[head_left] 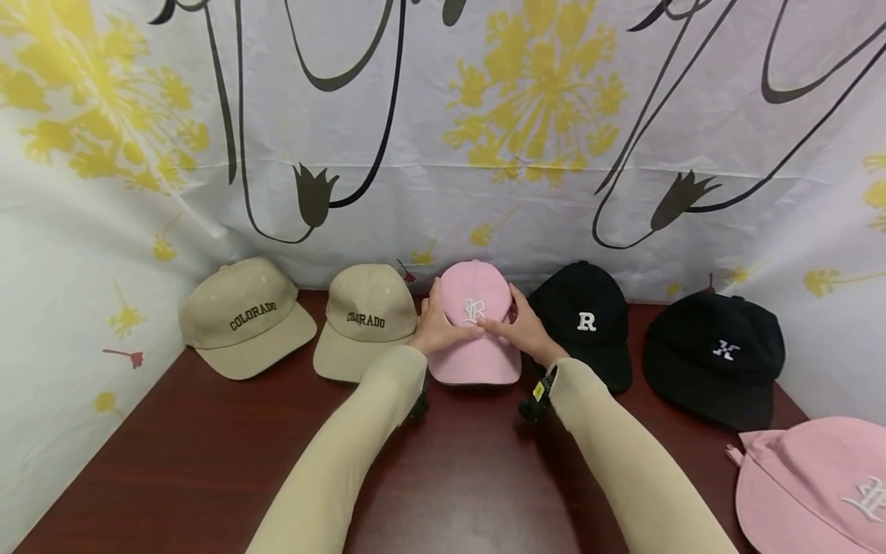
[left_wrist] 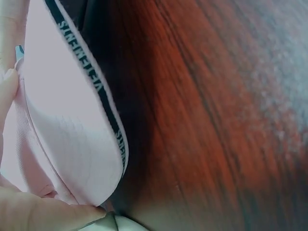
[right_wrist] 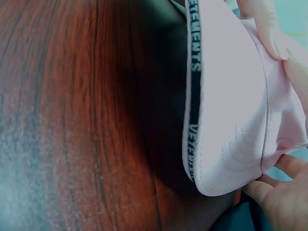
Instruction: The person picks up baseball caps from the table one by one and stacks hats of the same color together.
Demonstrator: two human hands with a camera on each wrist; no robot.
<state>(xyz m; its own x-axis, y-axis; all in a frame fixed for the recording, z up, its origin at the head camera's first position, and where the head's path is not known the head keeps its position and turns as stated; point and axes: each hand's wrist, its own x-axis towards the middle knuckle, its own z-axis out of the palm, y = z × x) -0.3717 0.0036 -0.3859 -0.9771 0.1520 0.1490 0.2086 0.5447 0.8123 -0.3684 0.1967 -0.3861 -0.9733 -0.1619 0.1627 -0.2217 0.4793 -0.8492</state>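
In the head view a pink baseball cap with a white emblem sits at the middle of a row of caps, its brim towards me. My left hand grips its left side, and my right hand grips the right side. Both thumbs meet over the lower front, just under the emblem. From the left wrist, the pink brim shows a black edge band lettered VETEMENTS. Fingers of the right hand curl under the cap's side in the right wrist view.
Two beige COLORADO caps, one far left and one nearer, stand left. To the right are a black R cap, another black cap and a second pink cap. Behind the dark red table hangs a patterned white cloth.
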